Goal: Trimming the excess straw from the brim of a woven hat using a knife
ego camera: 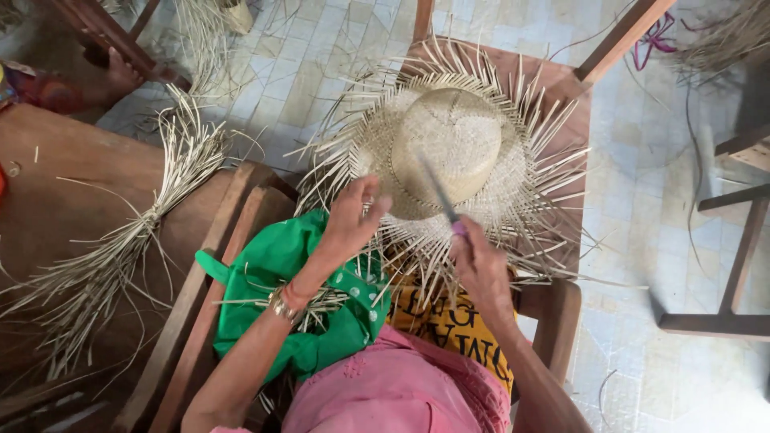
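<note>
We are working on a half-woven straw hat (453, 132) that is lying crown-up on a wooden chair (561, 72), just beyond our lap. Our left hand (353, 216) is pressing its curled fingers onto the near-left brim, steadying it. Our right hand (479, 261) is closed around a thin blade-like tool (439, 192) pointing at the crown's base. We judge the brim weave is under way; guiding that tip between loose strands needs care.
</note>
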